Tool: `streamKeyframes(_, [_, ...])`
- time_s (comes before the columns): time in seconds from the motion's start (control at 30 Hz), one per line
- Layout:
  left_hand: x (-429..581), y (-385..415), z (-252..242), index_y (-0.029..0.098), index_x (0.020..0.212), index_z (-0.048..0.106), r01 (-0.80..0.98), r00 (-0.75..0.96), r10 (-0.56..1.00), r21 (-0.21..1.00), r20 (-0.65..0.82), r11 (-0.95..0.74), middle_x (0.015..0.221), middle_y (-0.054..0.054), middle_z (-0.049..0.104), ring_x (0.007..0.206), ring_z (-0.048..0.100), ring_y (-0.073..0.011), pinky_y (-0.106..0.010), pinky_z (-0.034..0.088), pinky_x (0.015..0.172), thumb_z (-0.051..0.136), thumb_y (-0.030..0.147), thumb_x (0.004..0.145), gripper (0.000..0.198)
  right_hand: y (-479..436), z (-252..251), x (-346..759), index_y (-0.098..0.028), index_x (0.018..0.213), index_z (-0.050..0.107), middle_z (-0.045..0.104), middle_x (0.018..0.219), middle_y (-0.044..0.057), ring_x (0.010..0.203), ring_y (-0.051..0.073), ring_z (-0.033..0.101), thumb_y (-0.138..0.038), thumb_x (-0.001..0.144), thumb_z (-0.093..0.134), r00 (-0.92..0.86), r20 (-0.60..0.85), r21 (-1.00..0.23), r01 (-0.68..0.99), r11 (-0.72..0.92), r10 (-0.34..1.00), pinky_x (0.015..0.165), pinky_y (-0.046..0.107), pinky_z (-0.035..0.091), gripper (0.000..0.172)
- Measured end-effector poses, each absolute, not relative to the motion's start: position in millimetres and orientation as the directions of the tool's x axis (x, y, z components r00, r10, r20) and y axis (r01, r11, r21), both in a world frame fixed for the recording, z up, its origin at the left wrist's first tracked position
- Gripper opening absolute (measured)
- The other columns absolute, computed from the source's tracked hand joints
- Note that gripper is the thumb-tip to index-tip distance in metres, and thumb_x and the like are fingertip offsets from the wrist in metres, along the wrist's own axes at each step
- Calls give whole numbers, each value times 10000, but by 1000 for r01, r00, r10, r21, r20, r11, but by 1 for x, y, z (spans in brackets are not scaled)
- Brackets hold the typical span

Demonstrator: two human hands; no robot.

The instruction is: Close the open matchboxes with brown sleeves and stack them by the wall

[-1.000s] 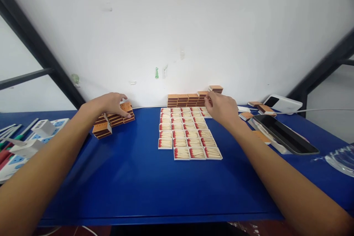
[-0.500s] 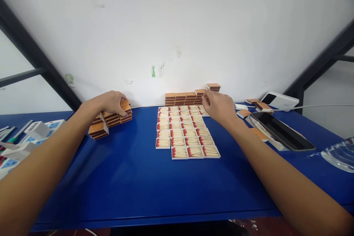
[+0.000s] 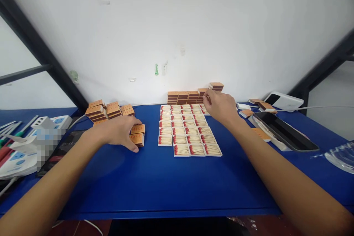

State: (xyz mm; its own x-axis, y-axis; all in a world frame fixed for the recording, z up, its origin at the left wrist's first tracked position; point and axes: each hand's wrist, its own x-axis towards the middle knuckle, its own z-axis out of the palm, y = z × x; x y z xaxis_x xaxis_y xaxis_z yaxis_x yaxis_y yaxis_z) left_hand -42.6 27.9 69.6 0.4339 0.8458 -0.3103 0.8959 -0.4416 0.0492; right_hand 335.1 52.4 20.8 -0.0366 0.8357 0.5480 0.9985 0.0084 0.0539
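1. My left hand (image 3: 118,131) is curled over two closed matchboxes (image 3: 137,134), one on the other. The thumb is on the near side and the fingers are closed over the far edge and top. The boxes rest on the blue table (image 3: 166,184) at about 9 o'clock from the grid of open trays (image 3: 188,129), just beside its left column but not touching it.
2. Change: a second ago this hand lay on the loose pile of closed boxes (image 3: 107,110) at 10 o'clock. It has since drawn in toward the centre with these two. The pile now stands uncovered, well apart from the hand.
3. My reading: closed boxes are now next to the filled trays.
4. My right hand (image 3: 221,105) has hardly shifted. Its fingertips meet the right end of the back row of stacked boxes (image 3: 184,97) at 12 o'clock, against the wall. I cannot tell whether they pinch a box or only touch one.
5. Outward: a dark tablet (image 3: 284,131) lies at 3 o'clock and a power strip (image 3: 49,123) at 9 o'clock.
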Motion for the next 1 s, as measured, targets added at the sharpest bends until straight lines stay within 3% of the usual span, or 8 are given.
streamKeyframes(0.1, [-45,25,78,188,1442,631,904,418,846,60,-332,-423,1429,-136,682,1281,654,-377,-364,541,983,808,669,597,989,52,21,335,-164,1105,690,786,982,152,766,274,669,-290,1043,424,-37,555,54,998,9,831,618,345,221,301])
streamKeyframes(0.23, [-51,28,80,214,1354,680,913,397,849,59,-348,-403,1350,-119,722,1139,712,-349,-353,561,851,781,666,631,858,51,22,334,-159,1100,690,785,952,159,774,283,677,-293,1044,422,-34,552,66,998,-3,833,619,347,219,305])
streamKeyframes(0.43, [-62,32,74,220,1275,732,917,397,881,71,-259,-392,1135,-98,779,1015,733,-345,-374,555,810,775,665,612,800,51,24,335,-165,1094,680,784,958,158,779,291,686,-289,1044,419,-31,545,59,998,-2,838,615,349,203,293])
streamKeyframes(0.63, [-51,33,81,209,1315,685,902,431,892,71,-138,-425,1228,-114,738,1104,698,-345,-374,547,841,743,643,666,783,47,26,326,-176,1062,666,779,932,140,748,273,672,-293,1037,424,-54,552,26,999,48,832,615,350,223,269])
streamKeyframes(0.77, [-50,39,75,218,1280,703,906,422,879,64,-220,-419,1203,-106,749,1060,711,-338,-365,539,799,765,663,642,780,41,28,318,-179,1072,658,784,983,118,759,253,661,-261,1038,424,-86,545,6,995,98,834,619,341,216,251])
streamKeyframes(0.9, [-54,39,72,254,1342,680,912,409,859,106,-308,-396,1223,-101,751,1043,719,-337,-360,540,784,838,721,552,931,42,28,318,-172,1079,661,782,1003,112,765,246,652,-260,1038,429,-91,544,13,995,100,834,616,341,207,251])
streamKeyframes(1.0, [-54,40,75,247,1374,668,906,424,854,146,-302,-398,1265,-110,740,1098,708,-328,-356,541,836,770,790,631,926,44,26,320,-167,1069,664,776,969,123,756,255,647,-270,1036,427,-78,534,22,997,78,842,613,344,199,260])
